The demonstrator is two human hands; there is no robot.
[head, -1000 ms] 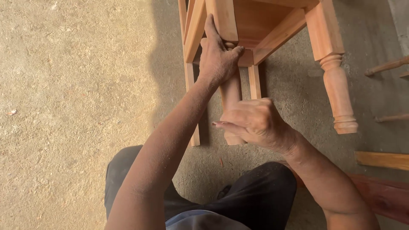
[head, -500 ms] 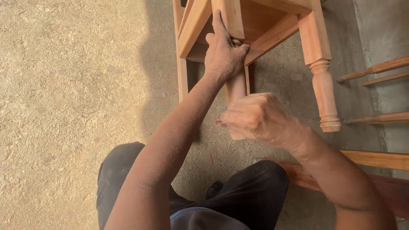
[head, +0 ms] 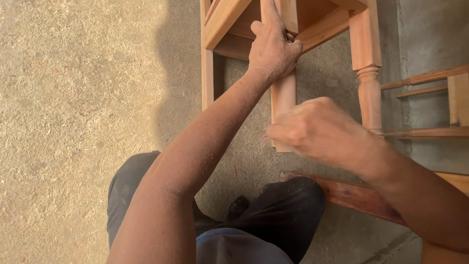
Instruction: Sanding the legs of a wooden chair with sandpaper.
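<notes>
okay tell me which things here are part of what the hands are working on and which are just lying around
In hand:
- left hand gripping the near turned leg
- right hand closed at that leg's lower end; whatever it holds is hidden
- wooden furniture frame the leg belongs to

Lying about:
- reddish plank on the concrete floor
- spindled wooden piece at right
- far turned leg, untouched

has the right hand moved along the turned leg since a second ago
Yes. The right hand has slid toward the foot of the turned leg, away from the left hand gripping near its square top.
</notes>
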